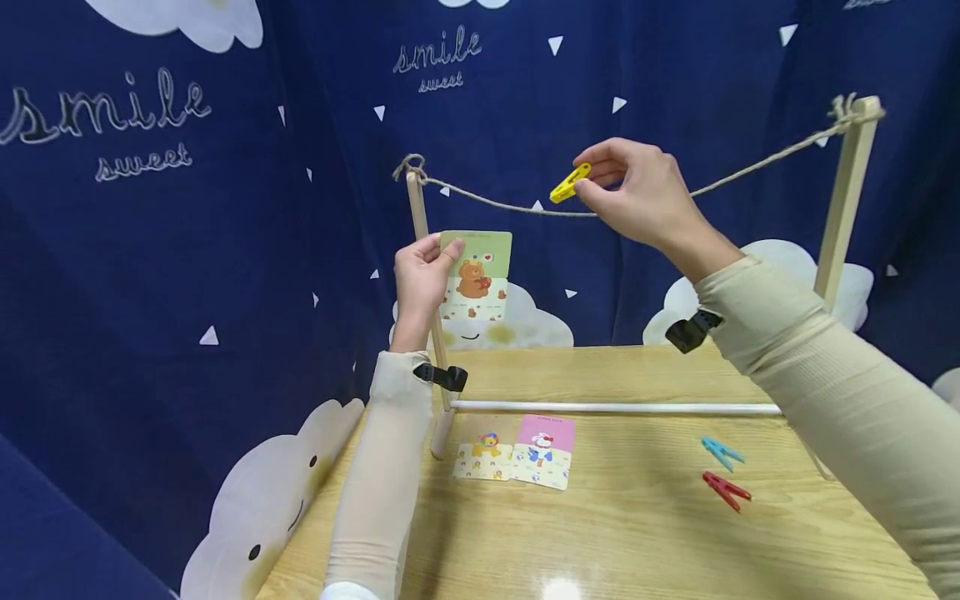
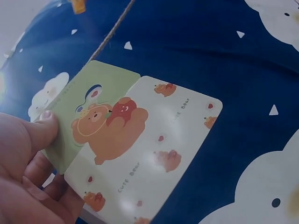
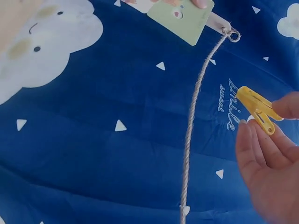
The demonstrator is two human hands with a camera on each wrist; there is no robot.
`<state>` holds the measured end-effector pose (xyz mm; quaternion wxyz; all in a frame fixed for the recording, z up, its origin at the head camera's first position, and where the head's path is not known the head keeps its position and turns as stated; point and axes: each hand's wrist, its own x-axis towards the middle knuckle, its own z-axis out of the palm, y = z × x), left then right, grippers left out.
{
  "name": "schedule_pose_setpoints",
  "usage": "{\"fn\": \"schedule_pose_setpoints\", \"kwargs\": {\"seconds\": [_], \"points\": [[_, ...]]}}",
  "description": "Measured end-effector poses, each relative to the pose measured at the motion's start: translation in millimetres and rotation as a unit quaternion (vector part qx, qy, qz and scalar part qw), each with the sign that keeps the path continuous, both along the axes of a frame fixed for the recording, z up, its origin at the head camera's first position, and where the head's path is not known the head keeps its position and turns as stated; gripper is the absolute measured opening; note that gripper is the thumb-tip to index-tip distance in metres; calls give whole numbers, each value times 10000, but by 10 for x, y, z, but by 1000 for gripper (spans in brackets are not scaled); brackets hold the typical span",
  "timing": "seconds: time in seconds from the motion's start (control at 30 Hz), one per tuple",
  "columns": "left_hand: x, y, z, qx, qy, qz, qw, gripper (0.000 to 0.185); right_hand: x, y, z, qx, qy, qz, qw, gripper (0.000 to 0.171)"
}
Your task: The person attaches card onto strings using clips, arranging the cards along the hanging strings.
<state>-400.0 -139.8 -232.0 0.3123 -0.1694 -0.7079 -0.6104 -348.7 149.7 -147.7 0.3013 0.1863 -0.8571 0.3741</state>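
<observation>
My left hand [image 1: 422, 279] pinches a green and white card [image 1: 475, 279] with a bear printed on it, thumb in front and fingers behind. In the left wrist view the bear card [image 2: 124, 135] fills the middle, below the rope. A yellow clothespin [image 1: 571, 182] is pinched between thumb and fingers of my right hand [image 1: 637, 192], just over the sagging rope [image 1: 510, 205]. Seen from the right wrist, the yellow clothespin [image 3: 257, 109] points toward the rope [image 3: 190, 126], apart from it. The card is held close to the left post [image 1: 417, 204], below the rope.
On the wooden table [image 1: 600, 525] lie a lion card [image 1: 483, 450] and a pink rabbit card [image 1: 543, 452], edges touching. A blue clothespin [image 1: 722, 452] and a red clothespin [image 1: 726, 490] lie to the right. A white bar [image 1: 615, 407] runs between the left post and the right post [image 1: 847, 200].
</observation>
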Motion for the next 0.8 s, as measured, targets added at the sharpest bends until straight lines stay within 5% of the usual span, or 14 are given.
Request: {"fn": "schedule_pose_setpoints", "kwargs": {"seconds": [0.3, 0.8], "points": [[-42, 28, 96, -127, -36, 112, 9999, 21, -89, -259, 162, -28, 63, 31, 10000, 33], [-155, 39, 130, -581, -268, 816, 9946, 17, -352, -528, 261, -477, -220, -95, 9986, 26]]}}
